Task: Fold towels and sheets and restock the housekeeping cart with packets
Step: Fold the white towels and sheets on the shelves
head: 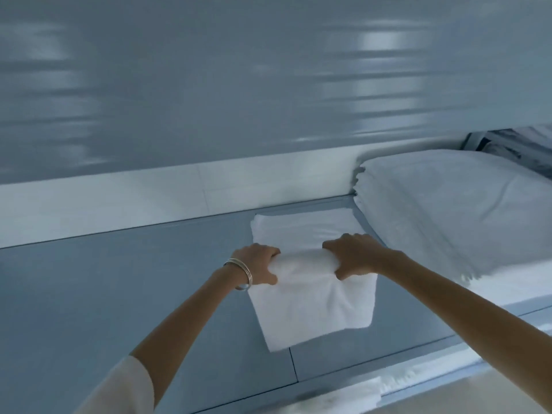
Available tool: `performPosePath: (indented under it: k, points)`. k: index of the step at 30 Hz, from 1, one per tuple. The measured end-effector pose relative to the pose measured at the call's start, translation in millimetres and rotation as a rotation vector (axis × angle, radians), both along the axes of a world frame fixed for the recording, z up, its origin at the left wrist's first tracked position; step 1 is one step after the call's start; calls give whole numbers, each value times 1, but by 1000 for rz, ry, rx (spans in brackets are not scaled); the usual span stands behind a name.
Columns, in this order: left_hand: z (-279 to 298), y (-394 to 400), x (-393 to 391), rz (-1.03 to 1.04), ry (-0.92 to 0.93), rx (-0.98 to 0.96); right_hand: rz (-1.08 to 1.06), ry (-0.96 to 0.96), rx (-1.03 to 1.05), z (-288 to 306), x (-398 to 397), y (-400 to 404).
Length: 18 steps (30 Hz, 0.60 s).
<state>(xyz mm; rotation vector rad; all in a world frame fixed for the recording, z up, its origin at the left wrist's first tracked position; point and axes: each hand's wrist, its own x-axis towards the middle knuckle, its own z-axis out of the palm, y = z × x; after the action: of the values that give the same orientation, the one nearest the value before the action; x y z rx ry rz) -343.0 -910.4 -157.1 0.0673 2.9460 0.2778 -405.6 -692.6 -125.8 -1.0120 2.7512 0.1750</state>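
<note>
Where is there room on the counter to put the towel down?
Bare counter lies left of the left hand, out to the wall ledge. Right of the right hand it is crowded: the towel and the linen stack fill it.

free: grey shelf surface (104,294) lying open left of both hands | blocking right: tall stack of folded linens (448,204) sitting just beside right hand (352,255) | blocking behind: white wall strip (149,198) running along shelf's back edge | centre: white towel (313,306) taking up space
</note>
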Motion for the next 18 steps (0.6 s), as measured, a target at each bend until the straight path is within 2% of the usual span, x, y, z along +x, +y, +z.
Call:
performPosePath:
  k: [2,5,8,10,12,14,15,16,18]
  points:
    - [15,9,-26,33,69,-39,2,12,-4,17,-27,5]
    - [44,18,-64,131,253,-100,-13,148,-100,47,-70,9]
    - [65,24,-93,202,519,-184,-16,427,-232,64,-107,7]
    - [65,25,-102,181,727,-286,44,668,-300,55,-125,4]
    - [48,23,-107,152,809,-343,102,747,-328,30,-136,2]
    - [6,20,-112,122,776,-322,158,682,-375,-13,-144,3]
    - [-19,20,-114,97,709,-297,175,563,-373,-37,-145,2]
    - [-43,21,-111,88,587,-273,155,406,-333,-62,-143,2]
    - [-94,20,-104,135,290,-261,130,164,-116,-118,-139,6]
